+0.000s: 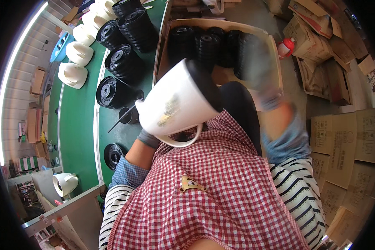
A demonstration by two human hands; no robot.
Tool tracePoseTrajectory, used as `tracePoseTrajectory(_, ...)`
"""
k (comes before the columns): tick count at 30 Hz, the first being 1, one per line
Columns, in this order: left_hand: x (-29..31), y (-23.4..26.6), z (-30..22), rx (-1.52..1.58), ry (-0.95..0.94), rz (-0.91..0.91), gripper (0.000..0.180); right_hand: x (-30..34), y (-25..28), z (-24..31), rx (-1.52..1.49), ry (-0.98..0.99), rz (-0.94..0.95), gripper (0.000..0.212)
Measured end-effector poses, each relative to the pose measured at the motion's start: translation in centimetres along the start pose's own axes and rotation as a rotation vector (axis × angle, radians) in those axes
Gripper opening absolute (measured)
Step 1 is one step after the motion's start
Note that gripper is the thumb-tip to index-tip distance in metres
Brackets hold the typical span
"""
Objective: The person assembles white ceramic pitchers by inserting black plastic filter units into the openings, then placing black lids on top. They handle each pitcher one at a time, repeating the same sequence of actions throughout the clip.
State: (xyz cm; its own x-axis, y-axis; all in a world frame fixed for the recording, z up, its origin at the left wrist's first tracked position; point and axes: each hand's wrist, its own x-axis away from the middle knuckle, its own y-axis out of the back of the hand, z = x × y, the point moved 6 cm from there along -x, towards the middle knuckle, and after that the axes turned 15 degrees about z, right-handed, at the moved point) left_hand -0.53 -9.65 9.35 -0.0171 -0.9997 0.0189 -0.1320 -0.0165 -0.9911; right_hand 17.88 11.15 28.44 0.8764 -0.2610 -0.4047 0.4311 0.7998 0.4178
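A white kettle body (175, 102) with a loop handle and a black base (205, 85) is tilted in front of my apron. My left hand (148, 138), in a grey glove, holds it from behind; the kettle body hides most of those fingers. My right hand (258, 62), also gloved, is over the right side of a cardboard box (275, 54). Motion smears it, so its fingers and anything in them cannot be made out. Stacks of round black bases (207, 46) stand inside that box.
On the green table (81, 129) stand stacks of black bases (123, 62), a row of white kettle bodies (79, 53), a small black cup (129, 116) and a thin dark rod (120, 121). Cardboard boxes (341, 137) and a red bottle-like object (286, 47) are at the right.
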Motion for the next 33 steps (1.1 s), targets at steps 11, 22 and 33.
tracePoseTrajectory(11,-1.7,-6.6,0.9,-0.777,-0.022,0.327,0.081,0.3,-2.0,1.1,0.195,0.237,0.15,0.106)
tracePoseTrajectory(22,0.5,0.1,-4.6,-0.084,0.109,0.134,0.124,0.1,-6.6,-0.7,-0.625,-0.114,0.08,0.093)
tracePoseTrajectory(33,1.3,-4.5,-4.6,-0.236,-0.106,0.236,0.111,1.8,-8.3,-1.2,-0.731,0.053,0.054,0.108)
